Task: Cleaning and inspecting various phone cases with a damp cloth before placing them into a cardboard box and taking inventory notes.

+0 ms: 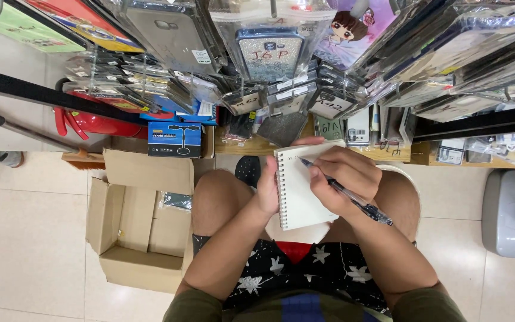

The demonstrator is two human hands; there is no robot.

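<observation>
**Pen on the notebook, above the knees**

I see a small spiral notebook (305, 188) with a blank cream page, held upright over the lap, between the two bare knees. The left hand (267, 189) holds it at the spiral edge: the fingers go behind the pad and are closed on it, one fingertip shows above the top edge. The right hand (344, 179) grips a clear ballpoint pen (346, 192); thumb and fingers are pressed together around the barrel, and the tip touches the upper left part of the page. Both forearms come from below and meet over the lap, the right wrist bent inward across the page.

On the left, on the tiled floor, an open cardboard box (141, 223) stands. Ahead, many phone cases (269, 50) in clear bags hang on a rack. A blue product box (174, 139) lies under them. A grey stool (512, 211) is at the right.
</observation>
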